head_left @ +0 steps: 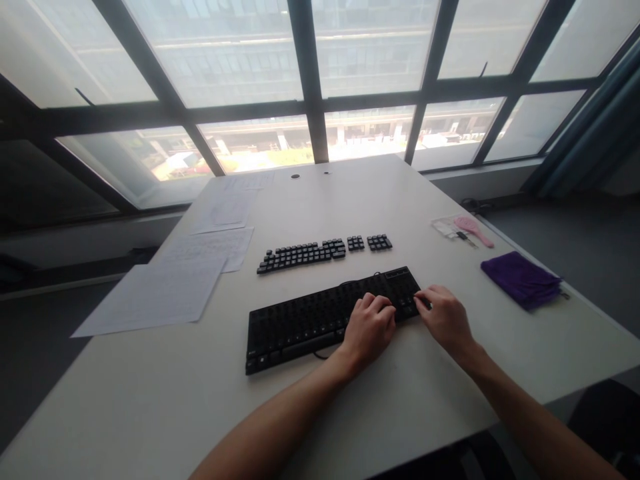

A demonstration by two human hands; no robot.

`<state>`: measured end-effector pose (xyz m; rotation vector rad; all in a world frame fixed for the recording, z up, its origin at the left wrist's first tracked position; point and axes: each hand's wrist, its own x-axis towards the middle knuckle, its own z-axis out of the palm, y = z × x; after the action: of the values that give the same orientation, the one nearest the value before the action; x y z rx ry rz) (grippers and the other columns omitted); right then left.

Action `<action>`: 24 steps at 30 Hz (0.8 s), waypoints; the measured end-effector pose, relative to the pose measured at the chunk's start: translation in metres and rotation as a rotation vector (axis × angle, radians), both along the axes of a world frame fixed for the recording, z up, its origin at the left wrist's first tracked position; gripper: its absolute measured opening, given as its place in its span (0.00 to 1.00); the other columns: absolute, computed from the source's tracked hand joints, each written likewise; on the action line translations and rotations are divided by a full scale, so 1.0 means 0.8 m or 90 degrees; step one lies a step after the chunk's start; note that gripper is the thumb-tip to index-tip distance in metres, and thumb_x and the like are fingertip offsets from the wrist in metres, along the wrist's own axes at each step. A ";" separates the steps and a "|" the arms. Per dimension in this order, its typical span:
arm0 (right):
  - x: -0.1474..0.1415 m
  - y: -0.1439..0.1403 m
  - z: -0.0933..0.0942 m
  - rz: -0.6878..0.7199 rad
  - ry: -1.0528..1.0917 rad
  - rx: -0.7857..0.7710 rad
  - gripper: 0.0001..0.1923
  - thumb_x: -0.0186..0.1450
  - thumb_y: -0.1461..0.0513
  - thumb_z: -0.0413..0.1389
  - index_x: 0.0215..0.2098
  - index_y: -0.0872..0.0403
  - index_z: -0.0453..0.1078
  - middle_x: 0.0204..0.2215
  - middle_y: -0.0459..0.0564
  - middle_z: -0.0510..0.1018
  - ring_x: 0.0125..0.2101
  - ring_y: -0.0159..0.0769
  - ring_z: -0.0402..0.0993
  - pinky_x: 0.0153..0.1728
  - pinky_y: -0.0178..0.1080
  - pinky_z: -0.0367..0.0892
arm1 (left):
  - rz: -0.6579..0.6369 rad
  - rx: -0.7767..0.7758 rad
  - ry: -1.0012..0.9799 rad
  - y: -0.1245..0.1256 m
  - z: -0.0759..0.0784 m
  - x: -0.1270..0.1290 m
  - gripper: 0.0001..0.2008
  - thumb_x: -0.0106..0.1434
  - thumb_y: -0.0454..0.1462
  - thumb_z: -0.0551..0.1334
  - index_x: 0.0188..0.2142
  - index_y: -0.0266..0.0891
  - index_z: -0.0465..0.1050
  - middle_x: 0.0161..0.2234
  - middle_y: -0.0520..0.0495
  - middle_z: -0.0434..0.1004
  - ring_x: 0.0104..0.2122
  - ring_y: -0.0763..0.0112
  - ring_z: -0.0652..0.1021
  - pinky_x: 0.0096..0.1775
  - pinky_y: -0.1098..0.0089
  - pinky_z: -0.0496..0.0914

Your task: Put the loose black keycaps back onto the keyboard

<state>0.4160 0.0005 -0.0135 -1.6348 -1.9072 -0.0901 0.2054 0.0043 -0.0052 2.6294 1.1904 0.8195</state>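
Black keyboard [300, 323] lies at center of frame on white counter [320, 207], slanting up toward right. On my feed, left hand [371, 325] curls over keyboard's right part, fingers bent; I cannot tell whether it grips anything. Right hand [444, 317] at keyboard's right edge, thumb and forefinger brought close together; I cannot tell what, if anything, sits between them. Loose black keycaps [306, 255] form three groups just above keyboard. Papers [155, 297] at left; purple cloth [520, 280], pink brush [467, 225] at right.
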 end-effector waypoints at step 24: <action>0.003 -0.015 -0.003 0.008 -0.021 0.010 0.10 0.71 0.61 0.53 0.35 0.51 0.77 0.35 0.52 0.79 0.38 0.46 0.73 0.40 0.47 0.69 | 0.006 0.002 0.036 -0.001 0.003 0.001 0.06 0.69 0.35 0.61 0.42 0.42 0.78 0.45 0.45 0.77 0.45 0.61 0.71 0.44 0.60 0.70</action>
<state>0.4187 -0.0111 -0.0162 -1.6210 -1.9370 -0.1273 0.2065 0.0036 -0.0031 2.6683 1.2174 0.7554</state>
